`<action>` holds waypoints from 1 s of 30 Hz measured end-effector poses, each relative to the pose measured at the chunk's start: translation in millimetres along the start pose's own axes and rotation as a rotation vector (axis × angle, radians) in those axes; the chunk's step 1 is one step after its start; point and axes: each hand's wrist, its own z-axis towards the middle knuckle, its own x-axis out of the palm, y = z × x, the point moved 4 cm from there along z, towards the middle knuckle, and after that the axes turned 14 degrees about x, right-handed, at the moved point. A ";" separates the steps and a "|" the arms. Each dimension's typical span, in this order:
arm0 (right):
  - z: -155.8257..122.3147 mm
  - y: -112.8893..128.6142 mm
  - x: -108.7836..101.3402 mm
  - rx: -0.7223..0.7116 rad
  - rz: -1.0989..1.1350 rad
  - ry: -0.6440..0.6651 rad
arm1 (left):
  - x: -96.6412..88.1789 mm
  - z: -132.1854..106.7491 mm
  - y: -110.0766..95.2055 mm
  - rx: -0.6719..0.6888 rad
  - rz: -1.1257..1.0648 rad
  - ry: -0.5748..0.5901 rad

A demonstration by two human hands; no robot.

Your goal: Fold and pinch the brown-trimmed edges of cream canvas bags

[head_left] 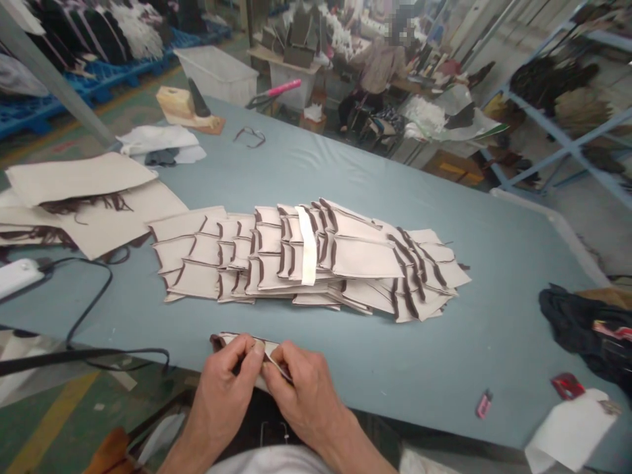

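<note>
At the table's front edge, a cream fabric piece with dark brown edging (228,338) is pinched between my two hands. My left hand (228,375) has thumb and forefinger closed on it. Close beside, my right hand (303,378) grips the same piece, thumb and fingers pressed together. The hands cover much of the piece. Just beyond them lies a long overlapping pile of similar cream pieces (365,255) with dark brown edges. A pale strip (309,247) lies across the middle of that pile.
Larger cream panels (83,178) with dark threads lie at the left, near a black cable (106,283). A pink lighter (484,404), white paper (570,428) and dark cloth (573,329) are at the right. A tape dispenser (182,108) stands at the back. Another person (380,69) sits beyond the table.
</note>
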 end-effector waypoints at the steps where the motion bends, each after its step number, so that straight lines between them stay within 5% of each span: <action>1: 2.2 1.1 0.9 0.075 0.089 0.060 | 2.0 0.4 2.1 -0.036 -0.071 -0.025; 6: 13.6 13.9 4.0 0.169 0.392 0.225 | 17.8 1.1 8.6 -0.377 -0.619 -0.186; 9: 20.5 20.4 5.8 0.110 0.363 0.195 | 19.5 8.1 3.7 -0.431 -0.743 -0.243; 13: 31.2 23.4 8.4 0.100 0.301 0.170 | 11.5 26.3 8.3 -0.378 -0.714 -0.235; 18: 66.0 15.2 -13.7 0.123 0.182 0.151 | -4.0 46.3 32.5 -0.156 -0.354 -0.049; 23: 138.0 18.5 -81.6 0.201 -0.370 -0.243 | -3.5 50.8 46.4 0.009 -0.115 0.043; 25: 170.4 24.7 -100.8 0.236 -0.501 -0.305 | 2.2 52.7 46.4 0.035 -0.092 0.090; 30: 244.3 31.5 -99.6 0.275 -0.756 -0.279 | 6.7 60.9 41.3 0.120 -0.064 0.067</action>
